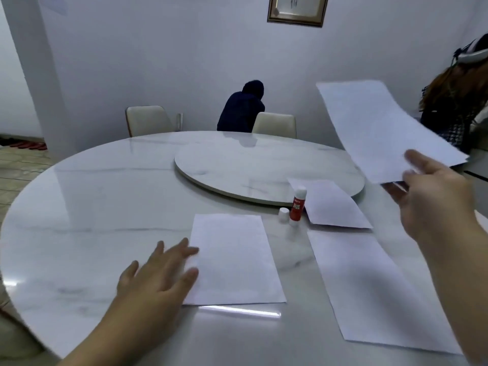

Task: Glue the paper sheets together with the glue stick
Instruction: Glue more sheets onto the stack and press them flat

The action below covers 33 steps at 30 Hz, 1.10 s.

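Your right hand (433, 204) has its grip pinched on a raised paper sheet (380, 130) — your left hand (158, 276) lies spread, empty, touching the bench sheet (235, 260); glue stick (298, 206) stands uncapped just beyond it.

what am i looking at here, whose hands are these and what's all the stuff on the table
This is one picture from a camera worn on a person's head, looking forward and down, so the two hands are the wearer's own; there is no robot. The right hand holds a paper sheet up in the air. The left hand is open, its fingertips at the left edge of a sheet lying flat on the round table. Two more sheets lie to the right, a near one and a far one. Between them stands a red glue stick with its white cap beside it. Behind is a turntable.
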Each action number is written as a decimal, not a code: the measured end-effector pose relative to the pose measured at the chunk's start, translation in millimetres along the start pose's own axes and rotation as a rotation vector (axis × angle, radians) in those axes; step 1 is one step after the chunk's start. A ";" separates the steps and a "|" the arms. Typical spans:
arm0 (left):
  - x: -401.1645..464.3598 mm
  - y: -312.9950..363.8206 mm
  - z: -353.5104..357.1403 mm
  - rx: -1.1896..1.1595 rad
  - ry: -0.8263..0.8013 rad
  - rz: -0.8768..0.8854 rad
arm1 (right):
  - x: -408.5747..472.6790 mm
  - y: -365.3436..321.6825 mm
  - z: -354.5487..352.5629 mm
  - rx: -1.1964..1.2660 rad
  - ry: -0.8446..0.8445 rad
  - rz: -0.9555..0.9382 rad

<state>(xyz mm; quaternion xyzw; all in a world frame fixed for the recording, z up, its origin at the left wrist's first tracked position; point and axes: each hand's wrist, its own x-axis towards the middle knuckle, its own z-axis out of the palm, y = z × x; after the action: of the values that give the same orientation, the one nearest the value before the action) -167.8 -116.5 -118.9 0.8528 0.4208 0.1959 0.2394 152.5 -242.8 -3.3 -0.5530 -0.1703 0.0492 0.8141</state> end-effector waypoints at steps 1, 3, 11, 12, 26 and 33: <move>-0.2 3.2 -0.4 0.020 -0.045 0.018 | 8.4 8.3 3.9 -0.005 0.029 0.049; -1.0 7.2 -1.9 0.045 -0.118 0.025 | 19.1 30.7 13.1 -0.052 0.093 0.139; -1.1 6.0 -0.3 0.179 -0.136 0.038 | 33.0 110.5 27.0 -0.454 0.126 0.315; -1.0 5.8 -0.1 0.179 -0.132 0.039 | 33.7 114.5 26.5 -0.476 0.114 0.313; -0.2 7.2 2.4 0.170 -0.105 0.049 | 25.0 103.4 18.4 -0.745 -0.042 0.270; -1.1 10.3 0.2 0.148 -0.139 0.021 | -7.7 86.6 41.8 -0.634 -0.417 0.221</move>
<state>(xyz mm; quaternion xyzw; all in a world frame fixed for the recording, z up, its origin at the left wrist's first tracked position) -161.9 -122.9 -113.4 0.8840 0.4075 0.1070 0.2026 140.9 -174.7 -70.7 -0.7700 -0.2781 0.1930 0.5409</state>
